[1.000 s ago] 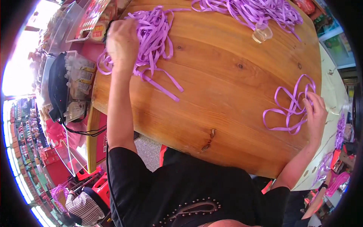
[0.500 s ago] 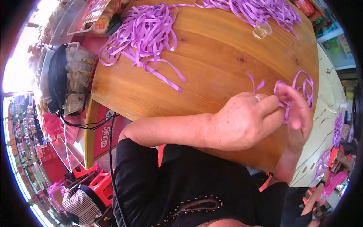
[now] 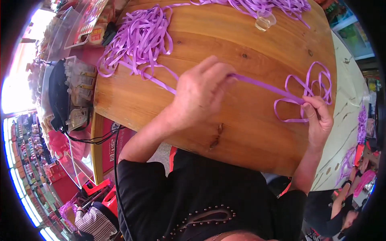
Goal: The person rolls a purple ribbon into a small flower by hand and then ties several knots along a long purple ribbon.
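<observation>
A narrow purple ribbon (image 3: 267,86) runs taut between my hands above the wooden table (image 3: 241,116). My left hand (image 3: 197,92) is closed on its left end, with the fingers partly hidden behind the knuckles. My right hand (image 3: 320,118) pinches the ribbon between thumb and fingertips near the table's right side. Just beyond that hand, loose loops of ribbon (image 3: 330,86) lie on the wood. A heaped pile of purple ribbon (image 3: 140,38) sits at the far left, some strands trailing toward my left forearm.
Another ribbon pile (image 3: 277,5) lies at the far edge, beside a small clear cup (image 3: 265,21). A white marbled surface (image 3: 348,108) adjoins on the right. Packets in a rack (image 3: 82,78) stand at the left edge. Other people sit at lower left and lower right.
My left hand has moved left and away from my right hand, drawing the ribbon out straight. My right hand, spread and blurred before, now pinches the ribbon.
</observation>
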Available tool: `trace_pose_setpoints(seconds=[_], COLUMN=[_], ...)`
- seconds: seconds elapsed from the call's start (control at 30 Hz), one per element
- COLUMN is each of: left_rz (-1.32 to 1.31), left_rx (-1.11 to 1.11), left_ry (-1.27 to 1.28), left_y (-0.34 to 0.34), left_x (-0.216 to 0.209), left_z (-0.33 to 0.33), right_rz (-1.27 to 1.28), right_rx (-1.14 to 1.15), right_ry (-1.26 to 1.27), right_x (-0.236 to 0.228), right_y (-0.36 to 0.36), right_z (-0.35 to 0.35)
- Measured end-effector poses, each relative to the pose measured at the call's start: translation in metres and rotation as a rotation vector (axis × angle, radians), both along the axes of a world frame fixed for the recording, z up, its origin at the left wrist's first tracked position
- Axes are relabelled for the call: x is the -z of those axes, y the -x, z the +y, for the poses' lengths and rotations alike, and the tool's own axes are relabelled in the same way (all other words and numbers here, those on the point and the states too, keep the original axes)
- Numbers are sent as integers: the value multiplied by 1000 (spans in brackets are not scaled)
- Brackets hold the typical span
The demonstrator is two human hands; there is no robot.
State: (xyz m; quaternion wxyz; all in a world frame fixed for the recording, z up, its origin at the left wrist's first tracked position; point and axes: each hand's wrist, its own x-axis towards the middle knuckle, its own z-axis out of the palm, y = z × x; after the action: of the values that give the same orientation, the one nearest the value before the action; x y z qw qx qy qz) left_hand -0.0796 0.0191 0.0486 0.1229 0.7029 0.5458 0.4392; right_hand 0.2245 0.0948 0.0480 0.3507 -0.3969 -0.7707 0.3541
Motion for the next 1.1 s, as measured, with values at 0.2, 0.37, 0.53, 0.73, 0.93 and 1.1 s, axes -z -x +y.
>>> trace_pose_setpoints(seconds=[0.2,0.37,0.53,0.73,0.93,1.1], left_rz=[218,730,173,-238,-634,-686], left_rx=[-120,-320,74,406,394,359], left_ry=[64,-131,-184,185,430,466], left_y=[41,12,-44,-89,-99,-95], left_x=[26,28,22,22,36,35], left_z=[9,19,39,50,48,49], right_rz=[-145,-36,40,193,45,107], right_rx=[37,-55,-103,-136,-90,-53], right_ry=[-26,-9,30,38,14,9], right_x=[2,8,1,-4,-2,6], right_y=[1,13,13,9,-2,-6], right_z=[9,9,1,-5,-1,5])
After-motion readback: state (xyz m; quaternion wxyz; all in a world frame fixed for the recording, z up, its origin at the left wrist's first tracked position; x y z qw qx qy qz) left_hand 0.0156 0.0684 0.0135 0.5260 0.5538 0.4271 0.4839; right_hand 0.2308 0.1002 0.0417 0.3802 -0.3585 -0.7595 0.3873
